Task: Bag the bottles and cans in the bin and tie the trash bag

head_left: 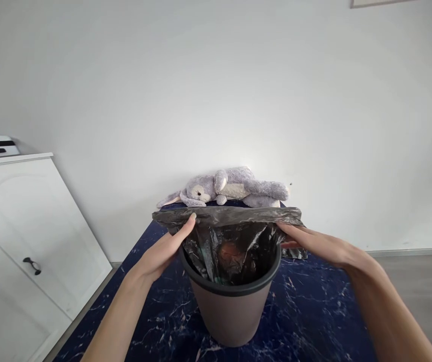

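Note:
A grey round bin (231,314) stands on a dark blue marbled table (314,311). A black plastic bin bag (231,236) sits in it, its top edge pulled up and stretched wide above the rim. My left hand (166,249) grips the bag's left edge, thumb on top. My right hand (314,241) grips the bag's right edge, fingers closed on the plastic. Something brownish shows dimly through the bag inside the bin.
A grey plush animal (227,188) lies on the table's far end against the white wall. A white cabinet (23,236) with a black handle (32,265) stands at the left, flat devices on its top. Grey floor shows at the right.

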`<control>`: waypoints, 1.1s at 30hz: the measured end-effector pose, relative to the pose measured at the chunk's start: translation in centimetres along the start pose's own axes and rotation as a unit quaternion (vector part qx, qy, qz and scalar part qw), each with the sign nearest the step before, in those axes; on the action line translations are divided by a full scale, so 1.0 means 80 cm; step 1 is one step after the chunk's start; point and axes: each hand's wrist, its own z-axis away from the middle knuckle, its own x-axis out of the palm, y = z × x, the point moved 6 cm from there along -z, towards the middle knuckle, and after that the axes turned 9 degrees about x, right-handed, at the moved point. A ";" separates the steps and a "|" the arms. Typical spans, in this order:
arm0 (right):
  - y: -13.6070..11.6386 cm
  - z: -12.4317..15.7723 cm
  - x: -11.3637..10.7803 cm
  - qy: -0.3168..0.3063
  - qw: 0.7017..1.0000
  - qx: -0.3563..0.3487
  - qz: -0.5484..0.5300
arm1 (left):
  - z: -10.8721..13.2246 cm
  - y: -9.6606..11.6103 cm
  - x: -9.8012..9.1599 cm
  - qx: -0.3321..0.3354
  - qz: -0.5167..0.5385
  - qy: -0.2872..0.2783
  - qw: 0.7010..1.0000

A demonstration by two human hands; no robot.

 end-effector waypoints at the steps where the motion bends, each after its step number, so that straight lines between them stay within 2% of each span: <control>1: 0.001 -0.008 0.006 -0.013 0.999 0.021 -0.037 | 0.001 -0.003 0.004 -0.039 -0.014 -0.009 0.999; 3: 0.006 -0.020 0.014 -0.003 0.990 0.055 -0.128 | 0.004 -0.003 0.002 -0.071 -0.037 0.014 0.997; 5: 0.007 -0.026 0.019 0.027 0.972 0.053 -0.228 | 0.006 -0.001 -0.002 -0.079 -0.059 0.045 0.994; 10: -0.024 -0.024 0.028 0.012 0.894 -0.021 -0.448 | 0.013 0.014 -0.011 -0.012 -0.090 0.134 0.987; 12: -0.038 -0.018 0.029 -0.002 0.864 -0.043 -0.502 | 0.020 0.020 -0.013 0.008 -0.090 0.166 0.982; 15: -0.060 -0.007 0.030 -0.049 0.823 -0.090 -0.559 | 0.030 0.033 -0.007 0.062 -0.057 0.175 0.981; 18: -0.072 0.011 0.026 -0.057 0.795 -0.123 -0.592 | 0.040 0.051 -0.001 0.139 0.006 0.180 0.974; 20: -0.079 0.024 0.025 -0.060 0.787 -0.127 -0.601 | 0.045 0.061 0.003 0.172 0.063 0.174 0.967; 23: -0.094 0.041 0.031 -0.075 0.811 -0.131 -0.565 | 0.050 0.075 0.014 0.186 0.172 0.126 0.959; 27: -0.112 0.057 0.043 -0.065 0.854 -0.179 -0.483 | 0.060 0.092 0.041 0.174 0.276 0.017 0.945; 29: -0.114 0.062 0.050 -0.045 0.872 -0.195 -0.447 | 0.067 0.098 0.056 0.183 0.272 -0.028 0.944; 33: -0.112 0.074 0.060 0.057 0.938 -0.199 -0.278 | 0.084 0.099 0.071 0.218 0.138 -0.044 0.965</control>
